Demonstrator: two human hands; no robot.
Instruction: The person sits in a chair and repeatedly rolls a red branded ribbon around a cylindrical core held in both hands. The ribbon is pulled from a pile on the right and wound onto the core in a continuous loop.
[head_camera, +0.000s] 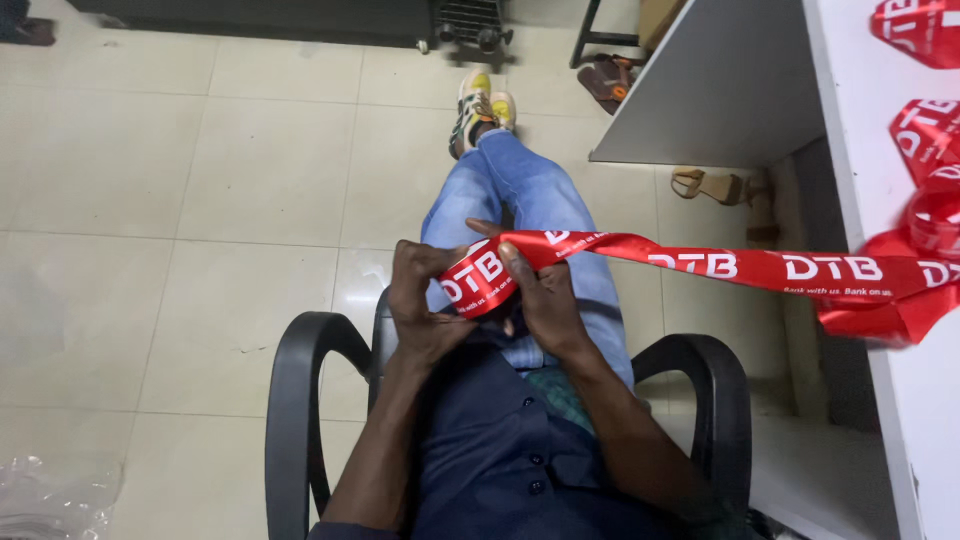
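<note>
Red ribbon roll (478, 283) clasped: left hand (425, 305), right hand (545, 305) curled round.

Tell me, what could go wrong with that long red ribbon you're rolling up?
1. The red ribbon hangs in the air between both hands and the white table; a hard tug might drag the loose heap off the edge.
2. The roll is pinched only between the left hand and right hand, so it could slip and unwind.
3. The ribbon looks twisted near the roll, so it may wind unevenly.
</note>
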